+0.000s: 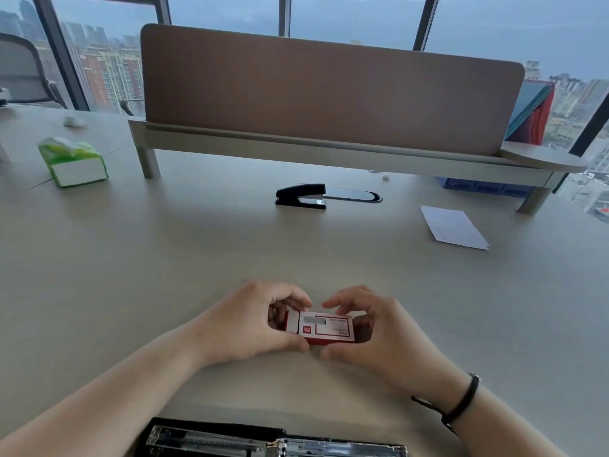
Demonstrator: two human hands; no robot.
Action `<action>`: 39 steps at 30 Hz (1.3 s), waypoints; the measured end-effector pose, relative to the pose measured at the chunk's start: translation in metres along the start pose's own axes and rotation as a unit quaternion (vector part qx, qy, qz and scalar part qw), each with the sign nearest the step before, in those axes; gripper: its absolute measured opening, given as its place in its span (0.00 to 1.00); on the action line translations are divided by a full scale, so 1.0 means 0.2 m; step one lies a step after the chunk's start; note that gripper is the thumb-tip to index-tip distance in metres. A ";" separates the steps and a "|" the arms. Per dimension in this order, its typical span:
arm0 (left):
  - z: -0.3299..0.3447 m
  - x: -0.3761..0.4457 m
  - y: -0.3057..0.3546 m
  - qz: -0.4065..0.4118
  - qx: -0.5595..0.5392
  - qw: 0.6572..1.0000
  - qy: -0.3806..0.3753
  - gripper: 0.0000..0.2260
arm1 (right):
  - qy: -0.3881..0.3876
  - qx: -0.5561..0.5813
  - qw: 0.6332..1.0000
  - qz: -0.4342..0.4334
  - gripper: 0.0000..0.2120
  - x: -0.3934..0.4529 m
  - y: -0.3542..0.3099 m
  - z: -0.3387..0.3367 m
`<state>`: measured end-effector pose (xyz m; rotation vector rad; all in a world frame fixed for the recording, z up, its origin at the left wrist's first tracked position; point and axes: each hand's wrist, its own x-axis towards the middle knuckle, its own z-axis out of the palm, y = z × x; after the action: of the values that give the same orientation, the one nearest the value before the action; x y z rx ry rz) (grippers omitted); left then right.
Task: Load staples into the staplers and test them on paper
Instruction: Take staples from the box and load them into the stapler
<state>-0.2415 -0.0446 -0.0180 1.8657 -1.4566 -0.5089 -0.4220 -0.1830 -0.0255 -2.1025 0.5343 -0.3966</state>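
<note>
I hold a red and white staple box (324, 327) between my left hand (253, 321) and right hand (382, 328) above the desk (164, 258). An opened stapler (270, 440) lies nearest me; a black stapler (301, 196) and paper (453, 227) lie farther off.

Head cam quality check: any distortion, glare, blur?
Head view: wide-angle bowing curves the divider panel and window frames; flat, dim daylight, soft shadows under the black stapler; no harsh glare; staple box print is soft, and the open stapler is cropped by the bottom edge.

A brown divider panel (329, 94) tops the beige desk (164, 258) before tall windows (356, 14).
</note>
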 end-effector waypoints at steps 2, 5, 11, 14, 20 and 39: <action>-0.01 0.00 -0.01 -0.004 -0.001 1.000 0.004 0.22 | -0.010 -0.063 0.998 -0.022 0.19 -0.01 -0.01 0.01; -0.02 0.00 -0.02 -0.010 -0.009 1.000 0.010 0.22 | -0.012 -0.104 0.994 -0.020 0.15 -0.01 -0.01 -0.01; -0.05 -0.01 -0.02 -0.019 0.007 1.000 0.018 0.19 | -0.010 -0.137 0.991 0.004 0.13 -0.02 0.01 -0.11; -0.05 -0.01 -0.03 -0.020 0.008 1.000 0.018 0.18 | -0.007 -0.138 0.990 0.003 0.13 -0.02 0.03 -0.12; -0.07 0.00 -0.04 -0.033 -0.024 0.999 0.018 0.16 | 0.028 -0.146 0.988 -0.041 0.14 -0.01 0.03 -0.08; -0.10 -0.02 -0.05 -0.066 -0.084 0.994 0.001 0.16 | -0.058 -0.225 0.971 -0.054 0.11 0.18 -0.15 0.06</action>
<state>-0.2218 -0.0346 -0.0113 1.8342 -1.2538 -0.6715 -0.3787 -0.1777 -0.0046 -2.5825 0.4742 -0.2227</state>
